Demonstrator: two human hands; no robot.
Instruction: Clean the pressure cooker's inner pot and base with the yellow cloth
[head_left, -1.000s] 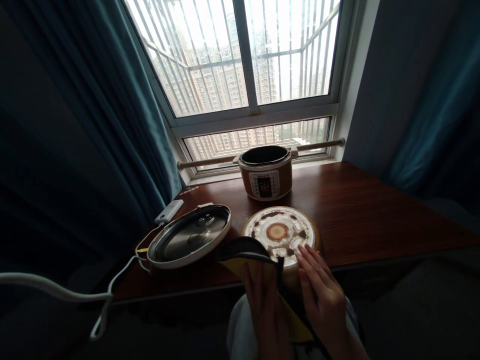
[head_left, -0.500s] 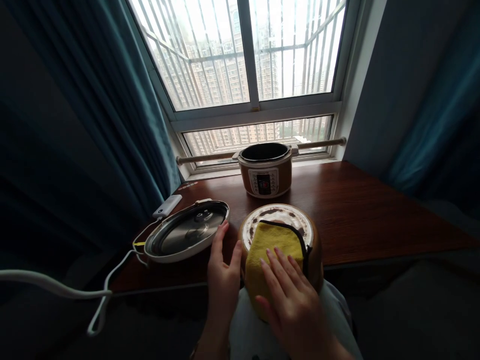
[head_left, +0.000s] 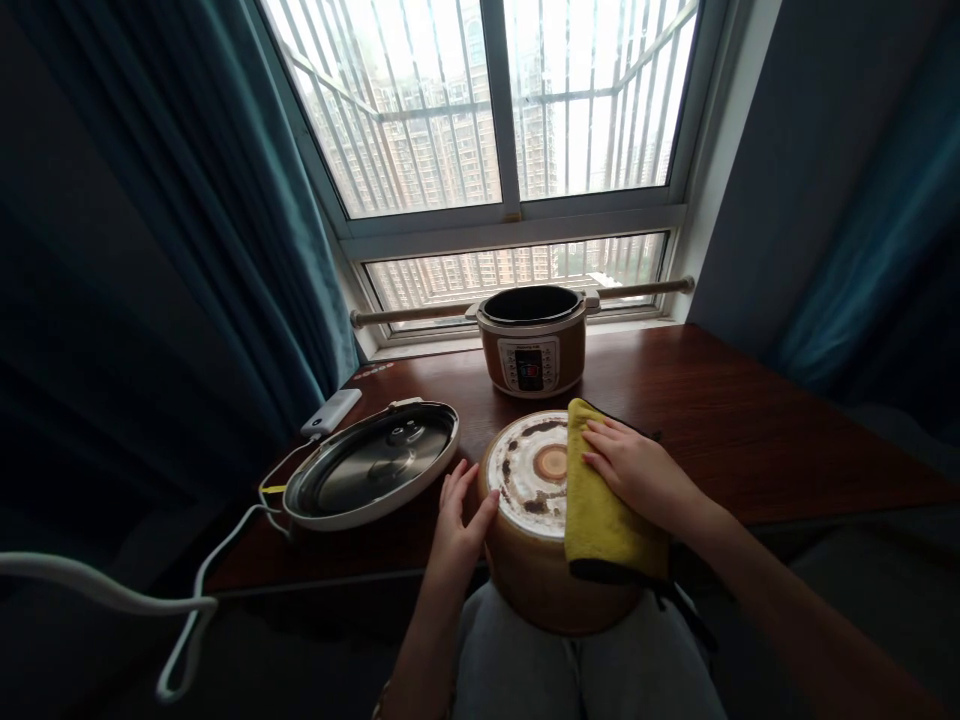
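Observation:
In front of me a brown pot (head_left: 525, 560) lies upside down at the table's near edge, over my lap. Its whitish round base carries dark brown stains and a tan disc in the centre. My left hand (head_left: 457, 520) steadies the pot's left side, thumb at the rim of the base and fingers curved along the wall. A yellow cloth (head_left: 611, 525) with black edging drapes over the right part of the base and down the side. My right hand (head_left: 637, 475) presses flat on this cloth, holding it against the pot. The cloth hides the base's right part.
An electric cooker (head_left: 534, 345) with a control panel stands at the back by the window. To the left lies a lid (head_left: 375, 465), inner side up. Behind it are a white power bank (head_left: 331, 412) and a white cable (head_left: 199, 600) hanging off the wooden table (head_left: 690, 420).
My right hand has slid the cloth from the middle of the base to its right side, baring the centre. My left hand has shifted slightly right, against the pot.

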